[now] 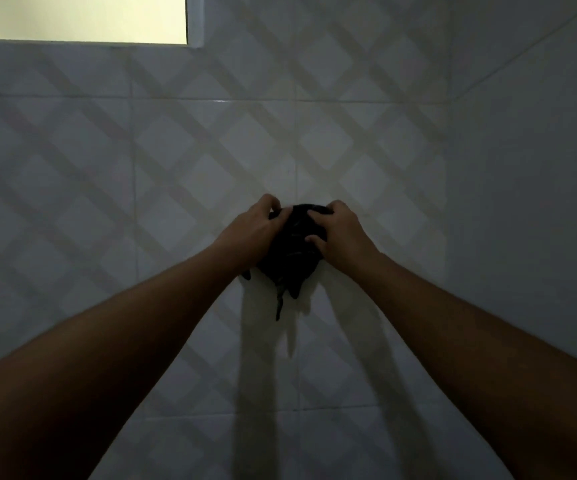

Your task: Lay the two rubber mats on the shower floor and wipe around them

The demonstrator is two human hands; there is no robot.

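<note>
the left hand (252, 233) and right hand (340, 233) gripped a bunched dark cloth (292, 261) between them, fingers curled and clamped on its upper sides. it was held up before the tiled wall (176, 150), loose ends hanging below. a lit window (82, 17) sat at the top left.

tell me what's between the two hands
A dark bunched cloth, seen in the head view. The left hand and right hand both grip it in front of the tiled wall; a strip hangs from its lower edge.
</note>
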